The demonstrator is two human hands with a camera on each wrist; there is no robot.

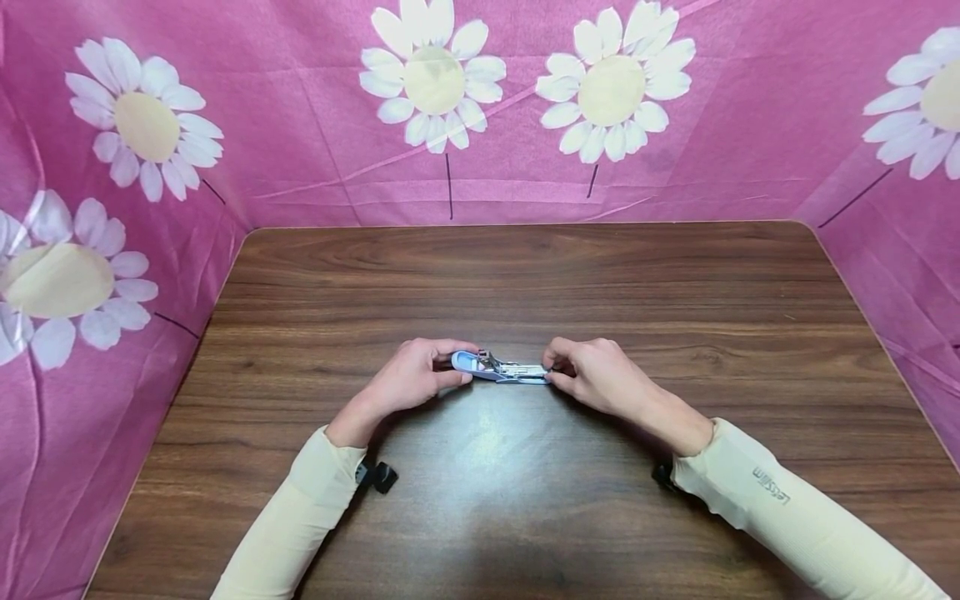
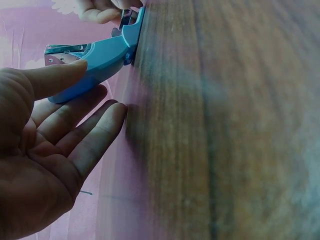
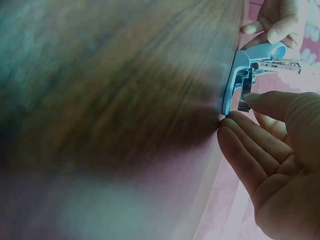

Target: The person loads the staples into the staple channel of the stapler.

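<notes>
You wear a cream left sleeve and a matching right sleeve bearing dark lettering (upside down in the head view), with small black gear near each wrist.

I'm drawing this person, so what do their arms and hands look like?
The left sleeve and right sleeve are pale cream. Dark letters on the right one seem to read "LetsSlim". A small black gadget shows by the left cuff, with another by the right. The left fingers and right fingers wear no gloves.
</notes>
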